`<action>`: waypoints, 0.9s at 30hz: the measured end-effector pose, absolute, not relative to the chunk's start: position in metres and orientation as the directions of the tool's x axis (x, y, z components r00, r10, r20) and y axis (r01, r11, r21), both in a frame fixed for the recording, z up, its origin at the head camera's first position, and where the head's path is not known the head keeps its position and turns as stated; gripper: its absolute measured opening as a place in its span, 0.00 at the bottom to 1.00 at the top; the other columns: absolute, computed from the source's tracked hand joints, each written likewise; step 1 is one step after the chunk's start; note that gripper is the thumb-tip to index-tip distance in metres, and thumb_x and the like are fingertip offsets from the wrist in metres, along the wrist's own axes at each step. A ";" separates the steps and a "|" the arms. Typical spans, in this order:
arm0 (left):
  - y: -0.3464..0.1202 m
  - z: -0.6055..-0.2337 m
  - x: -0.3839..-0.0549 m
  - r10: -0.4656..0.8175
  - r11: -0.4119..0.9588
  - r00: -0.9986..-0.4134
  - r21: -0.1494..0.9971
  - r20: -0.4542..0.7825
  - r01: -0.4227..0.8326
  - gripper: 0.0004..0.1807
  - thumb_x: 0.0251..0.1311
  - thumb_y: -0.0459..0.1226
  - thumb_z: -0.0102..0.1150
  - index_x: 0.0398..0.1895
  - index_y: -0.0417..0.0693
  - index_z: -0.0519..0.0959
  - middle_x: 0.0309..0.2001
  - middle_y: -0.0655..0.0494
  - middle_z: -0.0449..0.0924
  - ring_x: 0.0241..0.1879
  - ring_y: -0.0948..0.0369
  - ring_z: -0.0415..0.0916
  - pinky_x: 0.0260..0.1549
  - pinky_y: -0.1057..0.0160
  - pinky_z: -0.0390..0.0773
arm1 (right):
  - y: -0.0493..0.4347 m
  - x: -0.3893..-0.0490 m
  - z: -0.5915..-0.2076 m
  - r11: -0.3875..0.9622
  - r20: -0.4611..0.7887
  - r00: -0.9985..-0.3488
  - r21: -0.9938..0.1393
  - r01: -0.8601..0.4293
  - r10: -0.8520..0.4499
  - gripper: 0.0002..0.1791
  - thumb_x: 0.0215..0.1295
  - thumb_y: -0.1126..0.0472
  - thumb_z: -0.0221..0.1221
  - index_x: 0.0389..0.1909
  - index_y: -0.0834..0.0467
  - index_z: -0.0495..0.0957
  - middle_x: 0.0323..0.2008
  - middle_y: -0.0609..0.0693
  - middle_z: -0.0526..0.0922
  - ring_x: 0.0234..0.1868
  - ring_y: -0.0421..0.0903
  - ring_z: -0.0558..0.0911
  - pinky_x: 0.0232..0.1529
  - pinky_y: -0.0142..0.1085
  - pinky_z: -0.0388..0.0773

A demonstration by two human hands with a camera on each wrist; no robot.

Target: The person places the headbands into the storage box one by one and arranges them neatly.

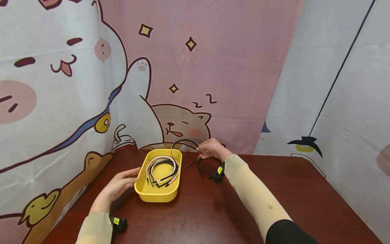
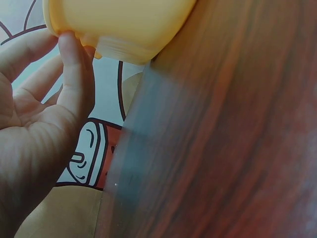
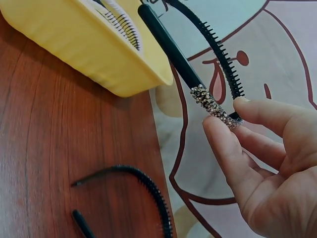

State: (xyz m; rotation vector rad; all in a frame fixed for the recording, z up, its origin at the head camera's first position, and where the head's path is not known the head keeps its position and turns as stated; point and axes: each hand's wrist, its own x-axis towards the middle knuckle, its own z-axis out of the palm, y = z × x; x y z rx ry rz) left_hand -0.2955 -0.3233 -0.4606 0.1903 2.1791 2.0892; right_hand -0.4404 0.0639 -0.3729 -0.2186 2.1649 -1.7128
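My right hand (image 1: 210, 148) pinches a black headband (image 3: 171, 47) between thumb and fingers, raised at the far side of the table. Silvery glitter covers part of it, small teeth line its inner side, and its arch reaches over the right rim of a yellow plastic tub (image 1: 156, 198). Inside the tub lie several headbands (image 1: 161, 158), some black, some pale pink-white with dark stripes. My left hand (image 1: 120, 184) holds the tub's left rim by thumb and fingertips; the far side of that grip is partly hidden. Below my right hand, another black toothed headband (image 3: 157, 196) rests on the table.
The dark red-brown wooden table (image 1: 195, 220) backs against a cartoon-printed cloth (image 1: 231, 84) hanging behind and at both sides. A black wrist device (image 1: 218, 176) sits at the right wrist, another (image 1: 119, 224) at the left.
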 end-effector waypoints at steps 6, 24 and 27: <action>-0.324 -0.460 -0.296 0.175 0.045 -0.985 0.999 0.002 0.010 0.33 0.65 0.29 0.55 0.72 0.32 0.58 0.69 0.31 0.57 0.59 0.52 0.72 0.52 0.62 0.76 | 0.051 -0.439 -0.372 0.264 -0.182 -0.921 -0.960 0.092 -0.343 0.25 0.64 0.67 0.61 0.60 0.73 0.71 0.43 0.66 0.79 0.24 0.45 0.83 0.30 0.37 0.83; -0.323 -0.459 -0.296 0.169 0.031 -0.986 1.000 -0.006 -0.001 0.32 0.65 0.27 0.54 0.72 0.33 0.58 0.69 0.31 0.58 0.61 0.48 0.70 0.53 0.60 0.75 | 0.030 -0.438 -0.377 0.268 -0.192 -0.915 -0.958 0.098 -0.354 0.20 0.59 0.68 0.64 0.51 0.72 0.76 0.34 0.63 0.82 0.22 0.46 0.83 0.27 0.37 0.83; -0.323 -0.460 -0.296 0.170 0.034 -0.985 0.999 -0.007 -0.002 0.32 0.66 0.27 0.53 0.72 0.33 0.58 0.69 0.32 0.58 0.61 0.48 0.70 0.54 0.59 0.75 | 0.027 -0.439 -0.378 0.266 -0.193 -0.916 -0.959 0.099 -0.353 0.17 0.60 0.68 0.64 0.49 0.71 0.77 0.37 0.66 0.82 0.22 0.46 0.82 0.27 0.37 0.83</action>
